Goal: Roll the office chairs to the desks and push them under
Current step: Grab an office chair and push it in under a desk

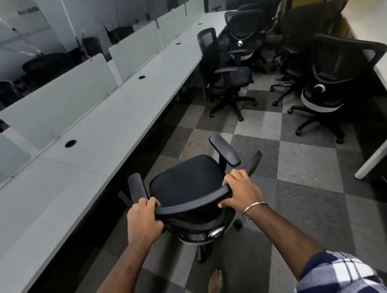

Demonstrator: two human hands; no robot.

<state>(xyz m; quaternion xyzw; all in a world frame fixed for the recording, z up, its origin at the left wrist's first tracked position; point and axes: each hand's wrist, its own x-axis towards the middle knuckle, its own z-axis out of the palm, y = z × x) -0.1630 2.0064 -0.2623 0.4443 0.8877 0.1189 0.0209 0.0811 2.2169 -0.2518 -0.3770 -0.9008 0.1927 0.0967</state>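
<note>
Head view. The left hand (143, 219) and the right hand (241, 192) each grip the top rail of the backrest of a black office chair (185, 180), fingers (154, 202) curled over the rail at its two ends; a metal bangle (253, 208) circles the right wrist. The chair stands on the checkered carpet floor (303, 173), just beside the front edge of the long grey desk (85, 141), its seat not under the desk. Frosted divider panels (56, 109) line the desk's far edge. Further chairs (226, 76) stand clustered near the desk's far end. A bare foot (215, 285) shows at the lower edge.
</note>
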